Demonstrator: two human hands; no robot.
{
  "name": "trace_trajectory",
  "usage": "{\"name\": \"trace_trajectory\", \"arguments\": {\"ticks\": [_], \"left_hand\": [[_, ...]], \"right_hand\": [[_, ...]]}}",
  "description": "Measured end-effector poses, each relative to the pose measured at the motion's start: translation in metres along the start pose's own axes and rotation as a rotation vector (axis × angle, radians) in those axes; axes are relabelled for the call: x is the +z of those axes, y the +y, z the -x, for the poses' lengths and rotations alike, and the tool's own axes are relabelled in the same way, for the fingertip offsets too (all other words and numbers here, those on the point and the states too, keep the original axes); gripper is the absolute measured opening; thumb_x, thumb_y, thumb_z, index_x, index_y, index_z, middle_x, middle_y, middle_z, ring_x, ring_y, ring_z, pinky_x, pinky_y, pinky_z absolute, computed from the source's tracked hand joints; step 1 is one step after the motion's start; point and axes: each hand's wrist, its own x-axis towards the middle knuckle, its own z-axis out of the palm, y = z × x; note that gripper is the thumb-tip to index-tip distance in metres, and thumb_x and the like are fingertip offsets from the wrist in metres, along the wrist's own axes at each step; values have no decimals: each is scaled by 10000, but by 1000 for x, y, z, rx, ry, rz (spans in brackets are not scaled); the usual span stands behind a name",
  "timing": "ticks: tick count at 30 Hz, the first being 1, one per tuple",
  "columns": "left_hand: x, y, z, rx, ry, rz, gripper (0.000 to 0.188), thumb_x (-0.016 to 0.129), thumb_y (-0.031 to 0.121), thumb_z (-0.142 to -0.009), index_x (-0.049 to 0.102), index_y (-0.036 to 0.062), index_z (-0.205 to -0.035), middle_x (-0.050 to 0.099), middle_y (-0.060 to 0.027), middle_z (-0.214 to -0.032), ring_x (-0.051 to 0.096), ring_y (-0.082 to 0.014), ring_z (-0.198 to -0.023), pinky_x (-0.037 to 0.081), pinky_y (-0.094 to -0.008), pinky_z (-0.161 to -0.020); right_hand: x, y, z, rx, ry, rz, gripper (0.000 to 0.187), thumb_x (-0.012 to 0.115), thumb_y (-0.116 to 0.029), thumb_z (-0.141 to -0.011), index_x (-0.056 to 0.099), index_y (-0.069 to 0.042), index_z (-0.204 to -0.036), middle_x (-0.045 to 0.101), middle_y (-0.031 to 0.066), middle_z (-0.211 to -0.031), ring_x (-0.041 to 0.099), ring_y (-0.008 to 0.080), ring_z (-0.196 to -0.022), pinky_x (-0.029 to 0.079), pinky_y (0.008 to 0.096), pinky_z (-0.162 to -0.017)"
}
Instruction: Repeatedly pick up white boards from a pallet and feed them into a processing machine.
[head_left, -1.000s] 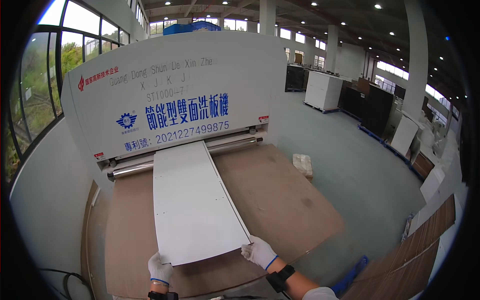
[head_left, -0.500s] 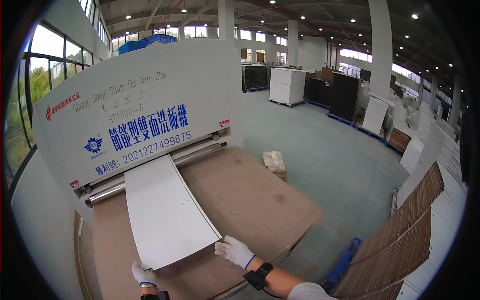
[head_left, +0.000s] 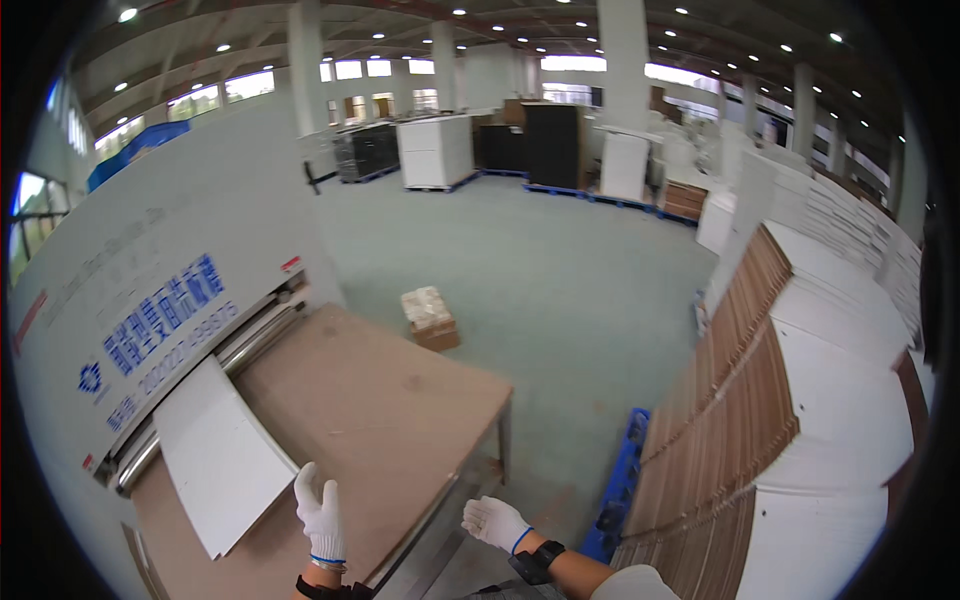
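Observation:
A long white panel (head_left: pixel 222 455) lies on the brown tabletop (head_left: pixel 370 400), its far end under the metal roller (head_left: pixel 258 338) of a large white machine (head_left: pixel 150 260). My left hand (head_left: pixel 322 520), in a white knit glove with a blue cuff, is raised beside the panel's near right corner. Its fingers are apart and it holds nothing. To the right, past the table's near edge, hangs my right hand (head_left: pixel 495 523) in a matching glove. Its fingers are curled in, with nothing visible in them. A black band (head_left: pixel 538 562) wraps the right wrist.
Tall stacks of panels (head_left: pixel 730 410) with brown edges and white faces stand at the right, beside a blue pallet (head_left: pixel 618 490). A small cardboard box (head_left: pixel 432 325) sits on the floor beyond the table. Farther back are pallets of white panels (head_left: pixel 435 152) and black panels (head_left: pixel 553 145).
My view has swung to the right, toward the stacks. Both hands have come away from the panel's near end; the right one has curled its fingers. The panel seems farther into the machine.

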Motion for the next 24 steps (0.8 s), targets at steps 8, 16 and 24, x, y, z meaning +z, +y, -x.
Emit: {"name": "trace_trajectory", "arguments": {"ticks": [8, 16, 24], "left_hand": [[246, 121, 111, 621, -1014, -189, 486, 718, 201, -756, 543, 39, -1180, 567, -178, -1189, 545, -334, -1105, 449, -387, -930], [414, 238, 301, 1309, -1374, 155, 544, 719, 361, -736, 540, 90, -1173, 556, -156, -1138, 504, -349, -1090, 442, -409, -939], [464, 305, 389, 1556, -1444, -539, 531, 599, 443, -770, 559, 36, -1108, 585, -126, -1065, 536, -305, -1019, 303, -552, -974]], "right_hand": [[-105, -47, 97, -254, -13, -247, 310, 490, -271, -937, 571, -7, -1078, 618, 124, -1031, 612, 272, -931, 522, 424, -831], [-164, -30, 184, -603, 232, -466, 300, 416, -234, -979, 558, 15, -1067, 636, 155, -987, 633, 302, -868, 537, 472, -792], [-198, -15, 217, -719, 93, -596, 315, 396, -241, -982, 548, 10, -1095, 629, 157, -1015, 630, 296, -872, 528, 461, -786]]}}
